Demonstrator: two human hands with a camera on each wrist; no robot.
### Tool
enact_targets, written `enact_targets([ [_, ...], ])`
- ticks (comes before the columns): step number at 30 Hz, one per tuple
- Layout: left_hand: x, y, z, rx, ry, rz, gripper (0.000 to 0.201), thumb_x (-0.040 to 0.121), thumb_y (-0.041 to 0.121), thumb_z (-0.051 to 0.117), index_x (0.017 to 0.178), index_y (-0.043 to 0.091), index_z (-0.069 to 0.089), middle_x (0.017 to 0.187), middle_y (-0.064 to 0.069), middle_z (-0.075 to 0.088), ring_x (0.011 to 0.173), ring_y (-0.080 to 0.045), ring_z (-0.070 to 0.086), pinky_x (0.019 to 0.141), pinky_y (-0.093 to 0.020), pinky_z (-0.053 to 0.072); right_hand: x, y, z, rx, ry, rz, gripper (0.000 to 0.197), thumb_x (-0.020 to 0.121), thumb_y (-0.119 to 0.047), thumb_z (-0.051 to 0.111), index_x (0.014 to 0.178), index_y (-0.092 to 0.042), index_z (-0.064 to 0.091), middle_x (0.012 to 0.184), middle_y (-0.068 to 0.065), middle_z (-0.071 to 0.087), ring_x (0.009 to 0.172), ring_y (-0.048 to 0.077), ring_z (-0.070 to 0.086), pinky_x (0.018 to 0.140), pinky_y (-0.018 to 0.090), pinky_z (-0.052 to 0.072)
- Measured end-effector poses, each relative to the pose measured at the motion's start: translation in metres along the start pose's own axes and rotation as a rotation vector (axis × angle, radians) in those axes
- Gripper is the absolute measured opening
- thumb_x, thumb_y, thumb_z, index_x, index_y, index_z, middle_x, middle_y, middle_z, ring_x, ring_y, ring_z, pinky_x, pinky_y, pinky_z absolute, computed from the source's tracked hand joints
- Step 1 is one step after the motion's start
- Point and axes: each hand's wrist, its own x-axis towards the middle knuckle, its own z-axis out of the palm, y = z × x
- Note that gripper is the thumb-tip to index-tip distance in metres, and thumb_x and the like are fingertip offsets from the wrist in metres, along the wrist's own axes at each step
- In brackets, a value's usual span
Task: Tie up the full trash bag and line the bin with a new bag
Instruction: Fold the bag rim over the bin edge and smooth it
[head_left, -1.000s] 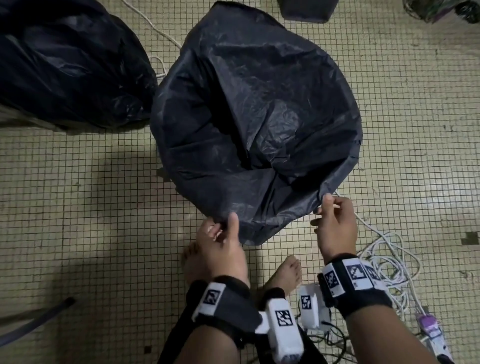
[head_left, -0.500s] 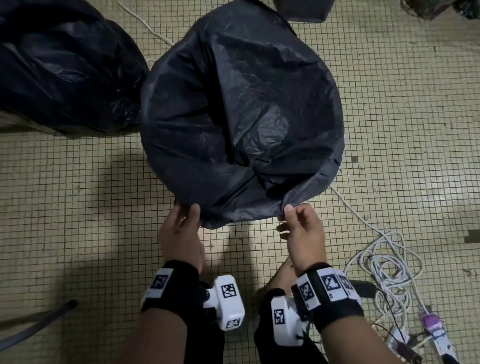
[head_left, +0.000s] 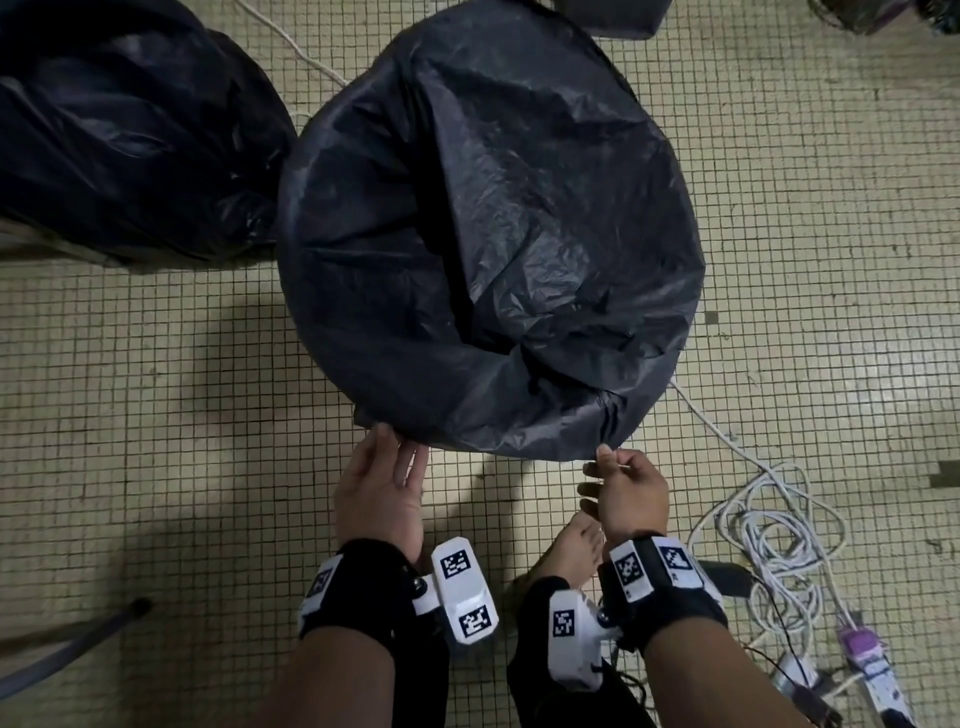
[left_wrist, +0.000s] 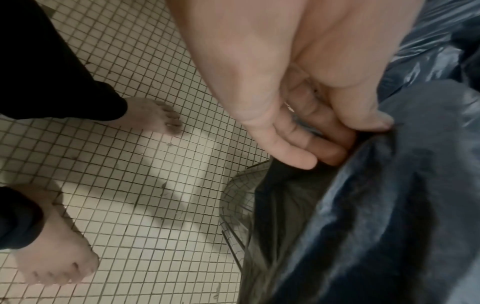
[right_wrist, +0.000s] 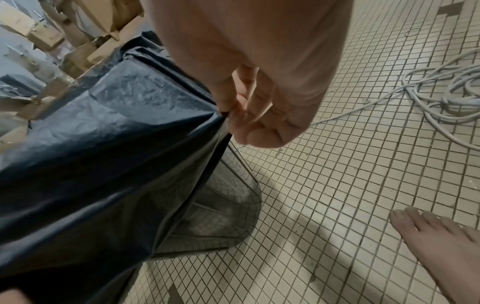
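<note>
A new black bag (head_left: 519, 234) billows over the wire mesh bin (right_wrist: 228, 205), whose rim shows below the hem in both wrist views. My left hand (head_left: 400, 441) pinches the near hem of the new bag (left_wrist: 389, 185) between thumb and fingers (left_wrist: 332, 152). My right hand (head_left: 605, 454) pinches the hem further right, thumb against forefinger (right_wrist: 233, 115). The full black trash bag (head_left: 119, 130) lies on the floor at the upper left, touching the new bag. The bin's inside is hidden by plastic.
A tangled white cable (head_left: 779, 519) and a power strip (head_left: 867, 660) lie on the tiled floor to the right. My bare feet (head_left: 576, 540) stand just short of the bin. Torn cardboard boxes (right_wrist: 78, 30) are stacked behind it. A grey rod (head_left: 67, 639) lies at the lower left.
Both hands keep their pinch on the hem. My left hand has turned, its thumb no longer on top of the plastic. The ballooned bag has shifted slightly left in view.
</note>
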Motion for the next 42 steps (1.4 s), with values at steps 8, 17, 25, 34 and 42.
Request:
enact_targets([
  [8, 0.018, -0.005, -0.011, 0.156, 0.246, 0.043, 0.005, 0.091, 0.019, 0.073, 0.089, 0.016, 0.069, 0.07, 0.001, 0.07, 0.058, -0.007, 0.063, 0.045, -0.019, 0.05, -0.003, 0.004, 0.005, -0.037, -0.058, -0.008, 0.021, 0.096, -0.02, 0.063, 0.085, -0.002, 0.06, 0.085, 0.017, 0.072, 0.063, 0.026, 0.065, 0.06, 0.04, 0.056],
  [17, 0.004, -0.009, 0.012, 0.117, 0.284, 0.058, 0.036, 0.096, 0.048, 0.06, 0.11, 0.014, 0.06, 0.102, -0.007, 0.071, 0.083, -0.014, 0.077, 0.086, -0.033, 0.059, 0.012, -0.034, -0.008, -0.078, 0.151, -0.149, 0.016, 0.092, -0.023, 0.053, 0.107, -0.027, 0.056, 0.104, -0.002, 0.067, 0.09, 0.023, 0.067, 0.088, 0.052, 0.055],
  [25, -0.015, -0.033, 0.032, 0.455, 0.14, 0.311, 0.068, 0.072, 0.051, 0.082, 0.119, 0.007, 0.058, 0.096, -0.006, 0.068, 0.093, -0.032, 0.071, 0.078, -0.04, 0.058, 0.032, -0.094, -0.001, -0.039, 0.095, -0.354, 0.037, 0.086, -0.043, 0.066, 0.114, -0.021, 0.058, 0.107, 0.0, 0.068, 0.101, 0.021, 0.066, 0.097, 0.047, 0.051],
  [34, 0.019, 0.027, 0.02, 0.491, 0.161, 0.392, 0.019, 0.082, 0.018, 0.081, 0.1, 0.017, 0.074, 0.088, 0.004, 0.078, 0.081, -0.014, 0.076, 0.077, -0.034, 0.062, -0.001, -0.051, 0.01, 0.051, 0.011, -0.267, 0.04, 0.083, -0.048, 0.071, 0.109, -0.025, 0.052, 0.103, -0.003, 0.065, 0.097, 0.019, 0.066, 0.089, 0.042, 0.053],
  [42, 0.05, 0.079, 0.015, 0.574, 0.19, 0.487, 0.017, 0.084, 0.02, 0.078, 0.1, 0.025, 0.076, 0.086, 0.011, 0.077, 0.084, -0.008, 0.074, 0.074, -0.024, 0.061, -0.054, -0.013, 0.037, -0.061, -0.033, -0.181, 0.04, 0.077, -0.066, 0.063, 0.091, -0.036, 0.041, 0.089, -0.01, 0.063, 0.089, 0.02, 0.064, 0.098, 0.055, 0.044],
])
